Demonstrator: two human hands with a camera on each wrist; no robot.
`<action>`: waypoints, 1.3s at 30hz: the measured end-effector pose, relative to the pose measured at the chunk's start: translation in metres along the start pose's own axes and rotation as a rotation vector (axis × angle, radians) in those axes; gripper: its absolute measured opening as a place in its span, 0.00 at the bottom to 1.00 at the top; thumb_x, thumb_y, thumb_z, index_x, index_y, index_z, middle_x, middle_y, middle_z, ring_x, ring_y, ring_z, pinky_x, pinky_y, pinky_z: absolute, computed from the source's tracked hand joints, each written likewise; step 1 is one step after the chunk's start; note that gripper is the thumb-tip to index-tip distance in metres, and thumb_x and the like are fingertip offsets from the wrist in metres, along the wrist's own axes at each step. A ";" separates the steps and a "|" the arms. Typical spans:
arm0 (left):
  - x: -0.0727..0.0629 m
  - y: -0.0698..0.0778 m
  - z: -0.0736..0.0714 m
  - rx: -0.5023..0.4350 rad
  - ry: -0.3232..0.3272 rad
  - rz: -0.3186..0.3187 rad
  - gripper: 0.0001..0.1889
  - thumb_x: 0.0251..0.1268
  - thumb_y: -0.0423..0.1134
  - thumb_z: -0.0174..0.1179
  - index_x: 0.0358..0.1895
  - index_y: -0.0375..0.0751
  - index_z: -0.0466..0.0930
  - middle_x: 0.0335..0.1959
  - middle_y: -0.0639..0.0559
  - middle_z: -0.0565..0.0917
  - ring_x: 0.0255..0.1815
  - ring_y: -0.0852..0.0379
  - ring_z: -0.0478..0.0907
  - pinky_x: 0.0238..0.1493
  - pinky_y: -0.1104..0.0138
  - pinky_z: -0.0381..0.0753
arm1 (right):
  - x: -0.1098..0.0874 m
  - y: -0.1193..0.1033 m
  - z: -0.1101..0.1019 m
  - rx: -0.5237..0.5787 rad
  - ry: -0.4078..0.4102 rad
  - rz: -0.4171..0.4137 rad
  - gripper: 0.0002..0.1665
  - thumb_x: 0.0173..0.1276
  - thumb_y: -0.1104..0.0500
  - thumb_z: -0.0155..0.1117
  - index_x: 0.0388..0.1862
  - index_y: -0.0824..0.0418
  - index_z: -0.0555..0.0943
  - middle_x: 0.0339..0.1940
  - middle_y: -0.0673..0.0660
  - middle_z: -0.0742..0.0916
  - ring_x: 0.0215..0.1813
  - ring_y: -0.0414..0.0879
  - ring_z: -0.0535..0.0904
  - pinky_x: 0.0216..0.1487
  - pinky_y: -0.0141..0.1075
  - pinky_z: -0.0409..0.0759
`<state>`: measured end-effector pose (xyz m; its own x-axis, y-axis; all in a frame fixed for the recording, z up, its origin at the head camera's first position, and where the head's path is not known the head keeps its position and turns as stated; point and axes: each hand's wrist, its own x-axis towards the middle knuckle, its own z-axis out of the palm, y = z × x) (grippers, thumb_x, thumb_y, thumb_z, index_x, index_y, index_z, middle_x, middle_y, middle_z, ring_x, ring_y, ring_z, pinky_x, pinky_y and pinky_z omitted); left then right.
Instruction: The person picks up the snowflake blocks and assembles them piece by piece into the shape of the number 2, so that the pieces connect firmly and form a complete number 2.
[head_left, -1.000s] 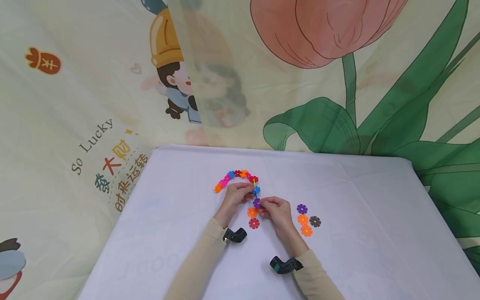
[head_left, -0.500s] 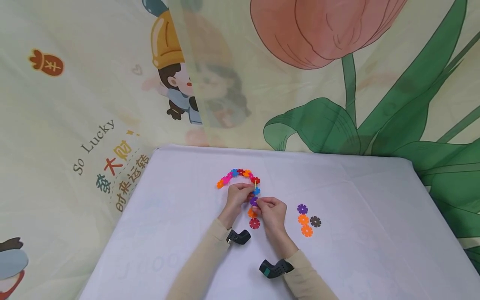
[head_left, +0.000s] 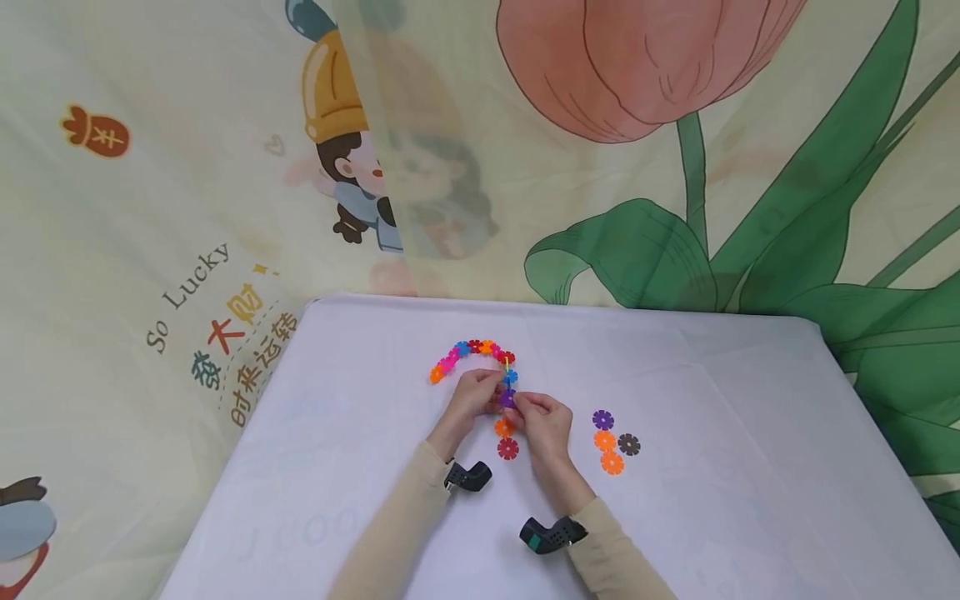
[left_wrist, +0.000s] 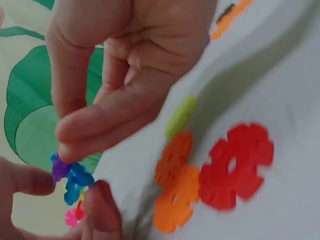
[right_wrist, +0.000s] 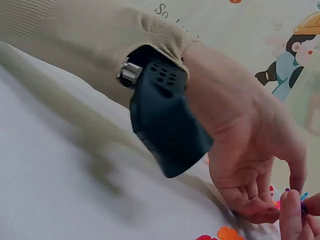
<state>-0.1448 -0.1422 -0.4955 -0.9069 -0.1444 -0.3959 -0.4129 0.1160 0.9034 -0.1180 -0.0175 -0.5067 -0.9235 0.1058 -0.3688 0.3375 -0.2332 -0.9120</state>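
Note:
A curved chain of colourful flower-shaped interlocking discs (head_left: 475,347) arches over the table beyond my hands. My left hand (head_left: 472,395) pinches its near end by a blue disc (left_wrist: 77,186). Between the thumb and fingers of my right hand (head_left: 546,423) is a purple disc (head_left: 508,398), right at the blue one; fingertips partly cover it. In the left wrist view the right hand (left_wrist: 120,75) reaches in from above, while the left fingers (left_wrist: 102,210) come from the lower edge. Just below the hands lie an orange disc (head_left: 504,427) and a red disc (head_left: 507,448).
Right of the hands lie a purple disc (head_left: 603,419), two orange discs (head_left: 612,463) and a dark grey disc (head_left: 629,444). A white cloth covers the table (head_left: 735,467). Behind it hangs a printed curtain (head_left: 450,275). Each wrist wears a black camera (head_left: 553,536).
My right hand has moved slightly left with the purple disc, bringing it up closer to the blue disc. My left hand keeps its grip on the chain, shifting only a little.

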 end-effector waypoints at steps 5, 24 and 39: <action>-0.009 -0.001 -0.011 0.124 -0.124 0.013 0.17 0.71 0.44 0.56 0.45 0.30 0.84 0.25 0.50 0.83 0.23 0.58 0.76 0.26 0.73 0.75 | 0.000 -0.001 0.000 -0.015 -0.008 -0.009 0.15 0.71 0.57 0.64 0.46 0.69 0.83 0.28 0.56 0.88 0.26 0.41 0.84 0.33 0.27 0.82; -0.011 -0.010 -0.026 0.117 -0.162 0.029 0.13 0.71 0.38 0.57 0.42 0.30 0.85 0.25 0.49 0.85 0.22 0.61 0.77 0.24 0.74 0.70 | 0.007 -0.016 -0.045 -1.036 -0.193 -0.471 0.18 0.60 0.64 0.70 0.48 0.72 0.84 0.42 0.64 0.76 0.40 0.53 0.72 0.41 0.42 0.74; -0.007 -0.009 -0.020 0.078 -0.130 0.022 0.13 0.71 0.39 0.58 0.44 0.30 0.85 0.25 0.49 0.86 0.23 0.61 0.79 0.25 0.74 0.71 | 0.015 -0.015 -0.049 -0.698 -0.234 -0.338 0.11 0.59 0.69 0.71 0.36 0.67 0.77 0.27 0.57 0.80 0.26 0.46 0.78 0.28 0.30 0.78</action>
<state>-0.1333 -0.1618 -0.4981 -0.9168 -0.0130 -0.3992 -0.3939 0.1945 0.8983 -0.1279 0.0351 -0.5074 -0.9840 -0.1606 -0.0768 -0.0017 0.4400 -0.8980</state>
